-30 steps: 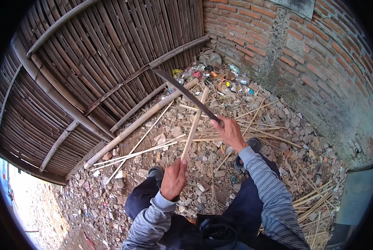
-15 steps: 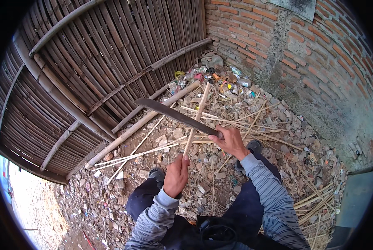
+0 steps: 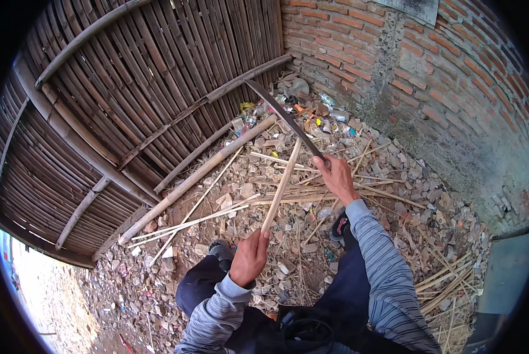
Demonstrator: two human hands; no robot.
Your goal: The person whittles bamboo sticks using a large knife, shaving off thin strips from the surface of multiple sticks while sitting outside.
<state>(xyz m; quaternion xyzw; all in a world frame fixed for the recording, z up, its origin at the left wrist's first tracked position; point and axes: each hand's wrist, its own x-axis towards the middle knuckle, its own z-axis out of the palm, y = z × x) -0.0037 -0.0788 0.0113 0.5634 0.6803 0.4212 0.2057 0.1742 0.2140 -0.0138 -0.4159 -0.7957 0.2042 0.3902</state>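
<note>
My left hand (image 3: pixel 250 257) is closed round the lower end of a pale split-bamboo strip (image 3: pixel 281 190), which slants up and away from me. Closed on the handle of a machete is my right hand (image 3: pixel 337 179); the handle itself is mostly hidden by the fingers. The long dark machete blade (image 3: pixel 289 120) points up and to the left, crossing the strip's far end. Whether the edge touches the strip there, I cannot tell. Below both hands, several thin bamboo strips (image 3: pixel 312 196) lie crossed on the rubble between and beyond my feet.
A thick bamboo pole (image 3: pixel 201 177) lies along the foot of a bamboo slat fence (image 3: pixel 176 82) on the left. A brick wall (image 3: pixel 436 100) closes the right side. Litter (image 3: pixel 335 113) fills the far corner. More strips (image 3: pixel 447 286) lie at lower right near a grey panel (image 3: pixel 506 274).
The machete has moved away from me along the strip to its far end, its blade swinging to point more steeply upward. My right hand has gone farther out; my left still grips the strip.
</note>
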